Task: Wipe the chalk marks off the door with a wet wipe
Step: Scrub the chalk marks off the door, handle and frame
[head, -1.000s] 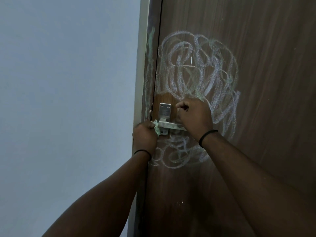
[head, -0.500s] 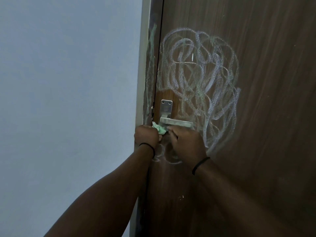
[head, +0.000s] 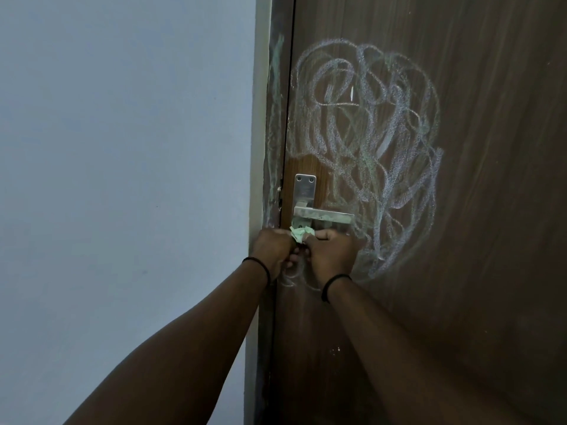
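A dark brown wooden door (head: 475, 179) carries a big tangle of white and greenish chalk marks (head: 368, 142) above and to the right of its metal lever handle (head: 322, 214). Just under the handle, a crumpled pale green wet wipe (head: 300, 233) sticks up between my two fists. My left hand (head: 271, 250) and my right hand (head: 333, 251) are both closed on the wipe, knuckles toward me, pressed close together against the door. A few chalk loops show below the hands.
The door frame (head: 274, 118) to the left of the door has greenish chalk smears running down it. A plain pale blue wall (head: 122, 179) fills the left side. Each wrist wears a thin black band.
My right hand came down from above the handle to below it and joined the left hand on the wipe. The handle is now uncovered.
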A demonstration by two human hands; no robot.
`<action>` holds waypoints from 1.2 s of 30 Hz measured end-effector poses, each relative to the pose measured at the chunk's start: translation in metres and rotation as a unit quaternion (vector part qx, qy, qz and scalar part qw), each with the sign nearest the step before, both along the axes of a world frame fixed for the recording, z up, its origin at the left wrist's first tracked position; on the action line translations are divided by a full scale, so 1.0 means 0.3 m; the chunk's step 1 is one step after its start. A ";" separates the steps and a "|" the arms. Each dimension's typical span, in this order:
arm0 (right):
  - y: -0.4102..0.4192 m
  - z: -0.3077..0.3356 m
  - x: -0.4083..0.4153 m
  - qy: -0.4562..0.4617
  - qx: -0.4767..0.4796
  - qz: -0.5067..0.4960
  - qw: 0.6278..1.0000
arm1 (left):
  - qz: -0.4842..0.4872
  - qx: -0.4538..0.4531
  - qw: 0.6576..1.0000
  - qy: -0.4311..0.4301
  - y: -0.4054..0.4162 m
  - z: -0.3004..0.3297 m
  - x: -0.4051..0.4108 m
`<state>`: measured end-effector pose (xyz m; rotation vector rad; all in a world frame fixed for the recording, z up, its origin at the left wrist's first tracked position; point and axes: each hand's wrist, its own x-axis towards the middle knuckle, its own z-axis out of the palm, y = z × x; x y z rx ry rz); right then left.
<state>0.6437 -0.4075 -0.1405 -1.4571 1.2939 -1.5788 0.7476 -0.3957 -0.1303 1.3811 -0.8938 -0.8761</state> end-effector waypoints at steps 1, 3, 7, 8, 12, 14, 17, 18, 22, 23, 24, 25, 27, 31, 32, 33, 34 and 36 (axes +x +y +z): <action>-0.006 0.001 0.000 -0.012 -0.001 -0.015 1.000 | 0.023 -0.008 1.000 -0.009 -0.002 -0.001 0.009; -0.014 0.011 0.005 -0.067 -0.001 -0.043 0.997 | 0.082 -0.036 0.996 -0.021 -0.010 -0.003 0.023; -0.009 0.011 0.052 -0.153 0.009 -0.075 0.985 | 0.088 -0.072 0.993 -0.022 -0.010 -0.001 0.016; -0.003 0.000 0.068 -0.159 0.012 -0.075 0.984 | 0.092 -0.074 0.993 -0.024 -0.012 -0.003 0.013; 0.020 -0.033 0.129 -0.271 0.076 -0.009 0.960 | 0.143 -0.075 0.985 -0.060 -0.006 -0.010 0.016; 0.023 -0.015 0.151 -0.328 0.102 0.012 0.939 | 0.157 -0.085 0.981 -0.076 -0.003 -0.013 0.021; 0.010 0.019 0.145 -0.343 0.096 -0.041 0.933 | 0.143 -0.099 0.982 -0.068 -0.005 -0.015 0.029; 0.004 0.023 0.132 -0.333 0.084 -0.067 0.937 | 0.136 -0.101 0.984 -0.059 -0.009 -0.015 0.032; -0.022 0.053 0.091 -0.286 0.012 -0.090 0.954 | 0.102 -0.114 0.987 -0.041 -0.027 -0.024 0.031; -0.028 0.064 0.089 -0.287 0.000 -0.086 0.954 | 0.098 -0.115 0.988 -0.041 -0.031 -0.029 0.032; -0.031 0.072 0.090 -0.286 -0.005 -0.081 0.955 | 0.097 -0.114 0.988 -0.042 -0.034 -0.034 0.034; -0.031 0.070 0.093 -0.277 -0.008 -0.074 0.958 | 0.099 -0.113 0.988 -0.043 -0.037 -0.039 0.038; -0.024 0.046 0.092 -0.211 -0.023 -0.063 0.975 | 0.103 -0.118 0.987 -0.042 -0.042 -0.044 0.042; -0.033 0.003 0.064 -0.100 -0.040 -0.073 0.992 | 0.123 -0.152 0.978 -0.067 -0.029 -0.028 0.030; -0.036 0.013 0.060 -0.114 -0.037 -0.083 0.989 | 0.125 -0.161 0.976 -0.071 -0.025 -0.020 0.027; -0.038 0.030 0.064 -0.157 -0.031 -0.088 0.983 | 0.125 -0.169 0.975 -0.071 -0.026 -0.011 0.025; -0.034 0.051 0.070 -0.218 -0.025 -0.083 0.972 | 0.121 -0.178 0.974 -0.068 -0.029 -0.003 0.024; -0.032 0.073 0.091 -0.319 -0.014 -0.059 0.946 | 0.105 -0.196 0.973 -0.058 -0.036 0.012 0.019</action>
